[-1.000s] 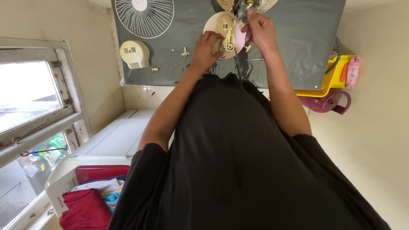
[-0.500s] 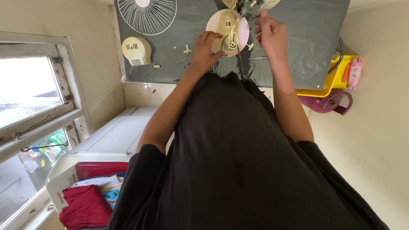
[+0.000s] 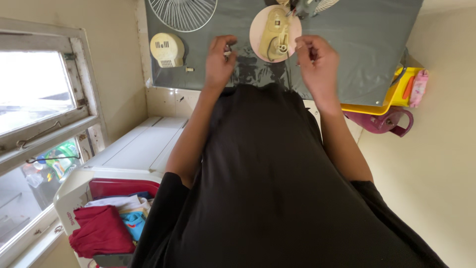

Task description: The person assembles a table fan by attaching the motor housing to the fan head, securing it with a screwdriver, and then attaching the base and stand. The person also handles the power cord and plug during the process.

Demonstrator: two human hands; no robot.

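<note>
A round pink fan base (image 3: 258,25) with a cream plastic part (image 3: 276,31) on it lies on the grey-covered table (image 3: 357,44). My left hand (image 3: 219,58) is left of the base. Its fingers curl over a small cream part (image 3: 228,49) on the cover. My right hand (image 3: 318,60) hovers just right of the base with thumb and fingers drawn together. It is blurred, so I cannot tell if it holds anything. The fan's motor end (image 3: 307,6) shows at the top edge.
A white wire fan grille (image 3: 183,11) and a cream motor cover (image 3: 167,49) lie at the table's left. A yellow tray (image 3: 391,97) and a purple jug (image 3: 384,121) stand to the right. Below left are a washing machine (image 3: 139,149) with clothes (image 3: 101,233) and a window (image 3: 34,94).
Both hands have come off the fan base and drawn back toward me. The left hand moved left to the small cream part; the right hand dropped away from the motor.
</note>
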